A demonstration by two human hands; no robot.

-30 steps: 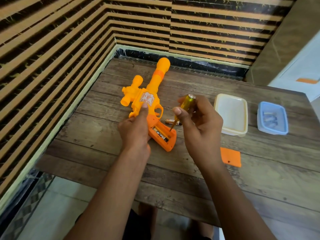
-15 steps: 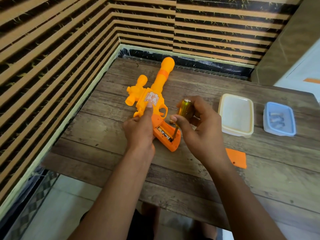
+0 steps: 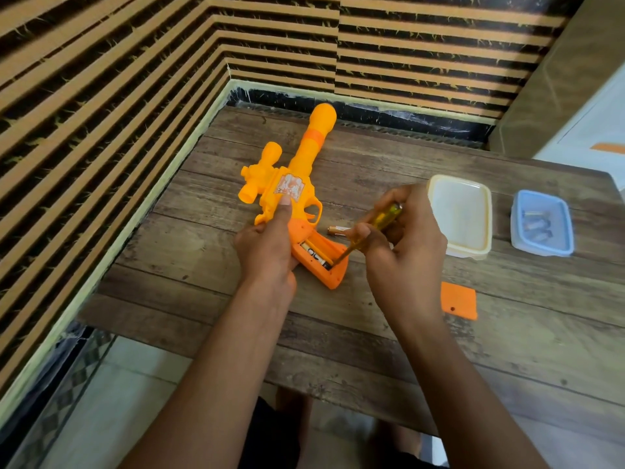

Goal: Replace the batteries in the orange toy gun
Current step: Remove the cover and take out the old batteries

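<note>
The orange toy gun [image 3: 297,177] lies flat on the wooden table [image 3: 372,333], barrel pointing away from me. My left hand [image 3: 267,252] grips its handle, thumb laid along the body. The handle's battery compartment is uncovered and a black battery [image 3: 316,256] sits inside. My right hand [image 3: 406,245] holds a yellow-handled screwdriver [image 3: 382,218], its tip down in the compartment at the battery's end. A loose battery [image 3: 338,229] lies on the table just behind the handle. The orange compartment cover [image 3: 459,301] rests to the right of my right wrist.
A cream-lidded plastic box [image 3: 460,214] stands right of my right hand. Further right is a blue-lidded box [image 3: 541,223] with several batteries inside. Striped walls close in on the table's left and far sides.
My right hand has tilted the screwdriver lower and moved its tip deeper into the compartment against the battery's end. My left hand keeps its hold on the gun.
</note>
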